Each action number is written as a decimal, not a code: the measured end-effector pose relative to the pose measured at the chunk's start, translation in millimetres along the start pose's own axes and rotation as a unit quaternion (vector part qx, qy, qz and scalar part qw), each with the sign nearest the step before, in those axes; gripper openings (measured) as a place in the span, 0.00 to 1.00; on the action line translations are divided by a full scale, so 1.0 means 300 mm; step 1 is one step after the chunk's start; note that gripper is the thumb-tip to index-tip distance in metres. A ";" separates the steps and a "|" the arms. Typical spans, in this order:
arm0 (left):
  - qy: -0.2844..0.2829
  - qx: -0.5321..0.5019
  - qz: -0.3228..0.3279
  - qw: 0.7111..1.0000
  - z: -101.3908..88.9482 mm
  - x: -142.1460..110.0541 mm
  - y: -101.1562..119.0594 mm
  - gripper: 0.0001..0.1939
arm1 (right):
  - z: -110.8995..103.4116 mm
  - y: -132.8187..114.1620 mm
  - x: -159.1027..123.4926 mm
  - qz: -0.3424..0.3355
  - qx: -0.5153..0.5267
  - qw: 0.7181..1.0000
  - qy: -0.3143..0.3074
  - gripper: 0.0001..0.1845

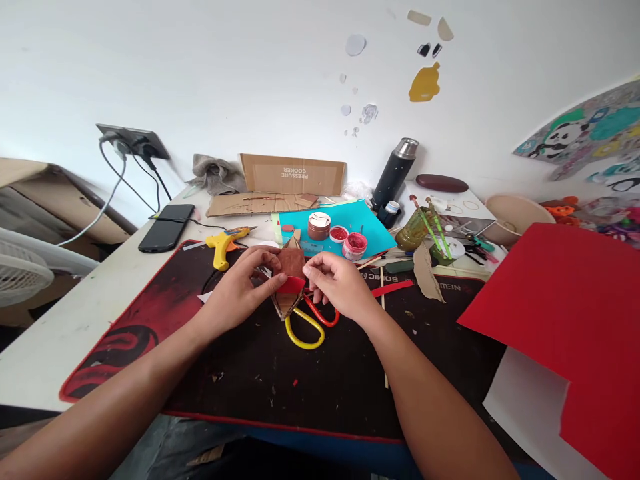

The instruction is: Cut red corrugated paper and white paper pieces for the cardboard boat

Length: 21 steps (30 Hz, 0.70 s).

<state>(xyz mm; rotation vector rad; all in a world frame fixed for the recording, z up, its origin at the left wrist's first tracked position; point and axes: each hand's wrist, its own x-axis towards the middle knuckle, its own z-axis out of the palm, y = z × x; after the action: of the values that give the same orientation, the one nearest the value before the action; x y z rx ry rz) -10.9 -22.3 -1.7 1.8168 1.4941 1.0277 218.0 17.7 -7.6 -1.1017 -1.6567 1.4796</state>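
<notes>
My left hand (250, 283) grips a small cardboard piece (287, 304) by its left side, thumb on top. The piece has a pointed near end and a brown-painted part (291, 261). Across it lies a strip of red paper (291, 286), under my left thumb. My right hand (334, 280) is closed in a pinch at the strip's right end; whether anything is between its fingertips I cannot make out. Beneath the piece are scissors with one yellow and one red handle loop (306, 347), their blades hidden.
A yellow glue gun (220, 248) and a phone (167, 228) lie to the left. Open paint jars (355, 247) stand on blue paper (367, 217). Behind are a black flask (395, 173) and brushes in a jar (415, 230). Large red paper (565, 313) covers the right side.
</notes>
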 end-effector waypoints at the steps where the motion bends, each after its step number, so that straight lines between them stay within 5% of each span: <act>1: 0.000 -0.001 -0.002 1.000 0.001 0.000 0.001 0.16 | -0.006 -0.007 0.000 0.005 0.011 1.000 0.001 0.07; 21: 0.005 -0.015 0.002 1.000 0.012 -0.006 -0.024 0.19 | 0.003 0.017 0.002 0.012 0.001 0.999 -0.035 0.06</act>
<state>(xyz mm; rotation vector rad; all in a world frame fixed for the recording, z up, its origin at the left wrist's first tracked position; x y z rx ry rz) -12.0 -22.3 -9.8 1.7977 1.4739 1.0557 217.9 17.8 -12.7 -1.0836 -1.6948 1.5521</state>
